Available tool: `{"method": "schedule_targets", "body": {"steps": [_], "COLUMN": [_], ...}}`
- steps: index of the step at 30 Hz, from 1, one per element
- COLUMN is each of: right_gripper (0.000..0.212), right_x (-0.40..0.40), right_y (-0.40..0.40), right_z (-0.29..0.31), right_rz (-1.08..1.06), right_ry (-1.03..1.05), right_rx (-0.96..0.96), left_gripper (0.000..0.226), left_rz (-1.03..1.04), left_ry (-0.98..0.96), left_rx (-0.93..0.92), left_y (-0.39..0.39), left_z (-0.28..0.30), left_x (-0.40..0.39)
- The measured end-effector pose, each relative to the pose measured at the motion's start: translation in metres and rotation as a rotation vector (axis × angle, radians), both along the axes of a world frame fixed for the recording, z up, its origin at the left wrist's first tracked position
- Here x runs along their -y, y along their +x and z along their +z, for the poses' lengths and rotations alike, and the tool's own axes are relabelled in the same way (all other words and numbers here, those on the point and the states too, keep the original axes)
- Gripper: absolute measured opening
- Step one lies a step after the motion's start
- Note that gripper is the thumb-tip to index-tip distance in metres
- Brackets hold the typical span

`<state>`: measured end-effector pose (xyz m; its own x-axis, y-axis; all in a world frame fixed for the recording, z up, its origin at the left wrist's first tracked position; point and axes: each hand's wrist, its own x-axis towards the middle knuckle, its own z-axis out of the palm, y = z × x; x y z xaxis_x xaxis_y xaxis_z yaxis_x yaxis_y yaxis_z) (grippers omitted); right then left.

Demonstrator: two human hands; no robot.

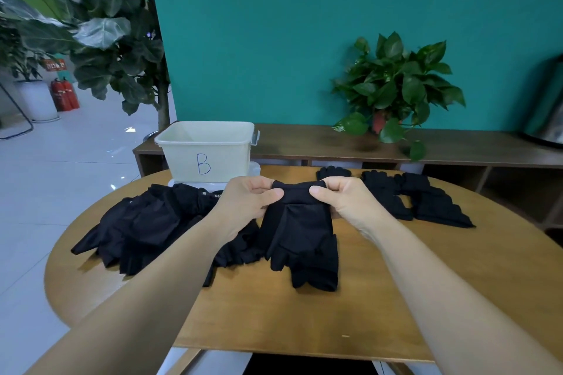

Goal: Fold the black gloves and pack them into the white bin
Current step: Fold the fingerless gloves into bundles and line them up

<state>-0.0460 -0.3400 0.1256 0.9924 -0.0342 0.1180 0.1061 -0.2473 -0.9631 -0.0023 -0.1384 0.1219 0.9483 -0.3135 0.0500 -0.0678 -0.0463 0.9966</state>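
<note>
A black glove (301, 240) hangs over the middle of the wooden table, cuff up and fingers touching the tabletop. My left hand (246, 201) pinches the left end of its cuff, and my right hand (344, 201) pinches the right end. The white bin (207, 152), marked with a blue letter B, stands at the table's far side, just behind my left hand. A loose heap of black gloves (143, 222) lies to the left. Several more black gloves (420, 198) lie to the right.
The round wooden table (304, 320) has bare surface in front of the held glove. Behind it runs a low wooden shelf (457, 146) with a potted plant (396, 91) against a teal wall. A tall leafy plant (100, 24) stands at the left.
</note>
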Motion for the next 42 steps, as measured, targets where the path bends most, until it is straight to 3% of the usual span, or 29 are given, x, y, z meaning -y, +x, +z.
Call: {"method": "schedule_targets", "body": {"steps": [20, 33, 39, 42], "right_gripper": [0.016, 0.012, 0.018, 0.027], "right_x": [0.054, 0.057, 0.051, 0.045], "right_y": [0.107, 0.068, 0.025, -0.001], "right_z": [-0.048, -0.070, -0.086, -0.106], "right_rz": [-0.150, -0.094, -0.011, -0.050], "right_ry": [-0.047, -0.017, -0.139, -0.435], "right_rx": [0.007, 0.000, -0.046, -0.060], "left_gripper": [0.014, 0.015, 0.017, 0.019], "left_rz": [-0.051, -0.142, -0.200, -0.214], "left_ry": [0.154, 0.117, 0.222, 0.354], "left_rx": [0.089, 0.123, 0.211, 0.335], "left_y": [0.123, 0.090, 0.058, 0.034], "left_z": [-0.043, -0.059, -0.074, -0.101], "left_x": [0.065, 0.055, 0.039, 0.029]}}
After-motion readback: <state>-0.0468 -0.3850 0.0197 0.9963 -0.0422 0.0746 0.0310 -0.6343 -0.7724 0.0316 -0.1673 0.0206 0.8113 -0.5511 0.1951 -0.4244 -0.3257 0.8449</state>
